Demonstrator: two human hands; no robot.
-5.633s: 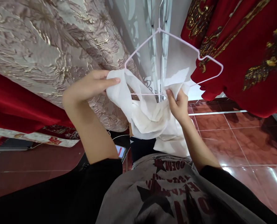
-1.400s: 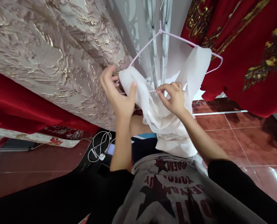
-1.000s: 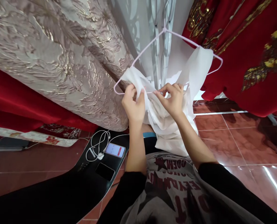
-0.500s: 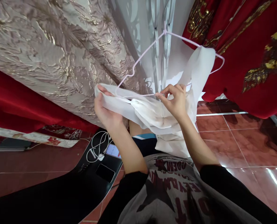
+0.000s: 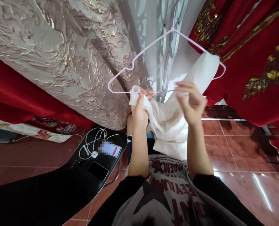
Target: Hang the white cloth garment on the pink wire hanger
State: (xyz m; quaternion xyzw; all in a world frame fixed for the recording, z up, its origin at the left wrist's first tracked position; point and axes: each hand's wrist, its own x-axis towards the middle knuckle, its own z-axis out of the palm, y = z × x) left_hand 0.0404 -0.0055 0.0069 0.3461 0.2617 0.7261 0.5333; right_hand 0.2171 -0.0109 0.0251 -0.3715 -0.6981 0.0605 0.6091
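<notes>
A pale pink hanger point(image 5: 153, 42) is up in front of me, its hook at the top. White cloth point(image 5: 174, 122) hangs from the hanger's right shoulder and sags down toward my lap. With its fingers closed, my left hand point(image 5: 140, 108) grips a bunched end of the cloth at the hanger's bottom bar. The bar's left part is bare. My right hand point(image 5: 192, 102) is by the right part of the bar, blurred, with thumb and fingers apart and nothing seen between them.
A glittering beige embroidered fabric point(image 5: 83, 62) hangs at left, red gold-trimmed fabric point(image 5: 243, 78) at right. On a black bench point(image 5: 59, 185) at lower left lie a lit phone point(image 5: 110, 149), a dark phone point(image 5: 98, 171) and a white cable point(image 5: 90, 141).
My left hand has moved right along the bar with the cloth, baring the hanger's left corner. My right hand has moved right, and its thumb and fingers have parted.
</notes>
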